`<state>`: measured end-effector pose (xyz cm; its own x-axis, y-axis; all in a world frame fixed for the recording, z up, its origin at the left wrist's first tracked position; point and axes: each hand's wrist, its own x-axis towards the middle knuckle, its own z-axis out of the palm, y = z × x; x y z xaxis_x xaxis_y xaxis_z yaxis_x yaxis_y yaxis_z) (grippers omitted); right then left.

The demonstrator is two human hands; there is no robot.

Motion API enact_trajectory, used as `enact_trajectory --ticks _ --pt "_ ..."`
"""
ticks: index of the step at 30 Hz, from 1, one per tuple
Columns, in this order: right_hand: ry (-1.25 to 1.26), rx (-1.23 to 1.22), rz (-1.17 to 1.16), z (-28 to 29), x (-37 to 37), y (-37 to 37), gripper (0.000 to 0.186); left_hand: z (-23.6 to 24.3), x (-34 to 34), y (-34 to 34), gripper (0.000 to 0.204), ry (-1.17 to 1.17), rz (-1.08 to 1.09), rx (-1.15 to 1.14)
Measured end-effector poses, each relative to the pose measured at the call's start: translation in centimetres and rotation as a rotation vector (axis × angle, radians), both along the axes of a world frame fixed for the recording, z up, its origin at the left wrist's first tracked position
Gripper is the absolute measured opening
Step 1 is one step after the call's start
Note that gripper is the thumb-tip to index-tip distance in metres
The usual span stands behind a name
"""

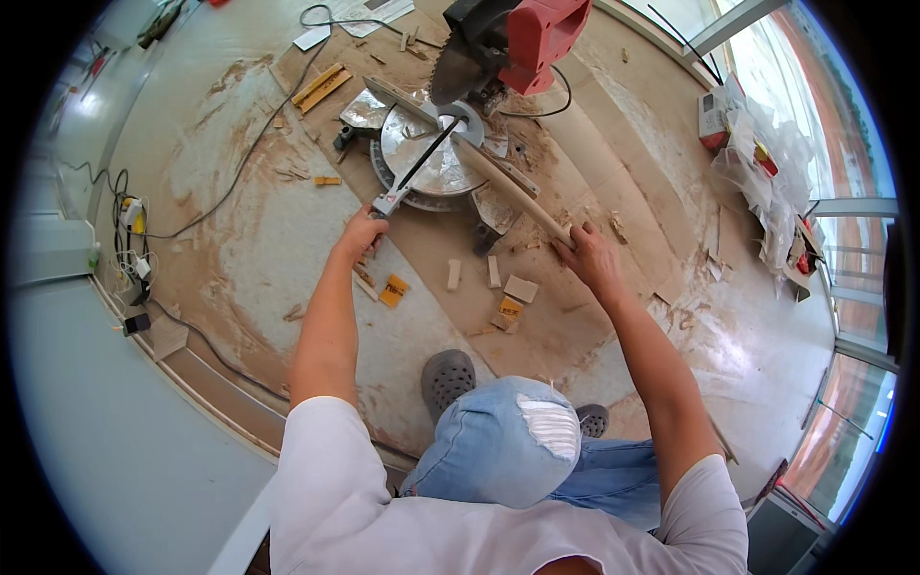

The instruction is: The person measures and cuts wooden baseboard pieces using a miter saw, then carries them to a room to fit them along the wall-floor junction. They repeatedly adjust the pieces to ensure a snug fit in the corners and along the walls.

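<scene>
A miter saw stands on the floor ahead of me, its red head and toothed blade raised above the round metal table. My left hand is closed at the front end of the table's slotted arm, round the miter handle; the palm side is hidden. With my right hand I grip the near end of a long pale wooden strip. The strip slants away to the left, and its far end rests on the saw table beside the fence.
Wood offcuts and yellow-faced pieces lie between my feet and the saw. A black cable runs across the left floor to plugs. Brown sheeting lies under the saw. Plastic wrap and boxes stand by the right window.
</scene>
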<state>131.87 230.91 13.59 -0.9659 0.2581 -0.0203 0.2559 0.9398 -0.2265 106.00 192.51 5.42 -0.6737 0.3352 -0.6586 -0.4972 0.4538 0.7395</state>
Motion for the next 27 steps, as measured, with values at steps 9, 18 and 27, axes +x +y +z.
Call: enact_trajectory --ticks 9,18,27 --pt "-0.01 -0.072 0.0 -1.2 -5.6 -0.2 0.035 -3.3 6.5 3.6 0.047 0.075 0.249 0.099" --pt "0.024 -0.122 0.069 -2.4 -5.9 1.6 0.039 -2.7 11.8 8.5 0.048 0.051 0.407 0.166" --pt "-0.06 -0.194 -0.04 -2.6 -6.3 1.6 0.049 -4.0 13.9 11.6 0.05 0.034 0.555 0.266"
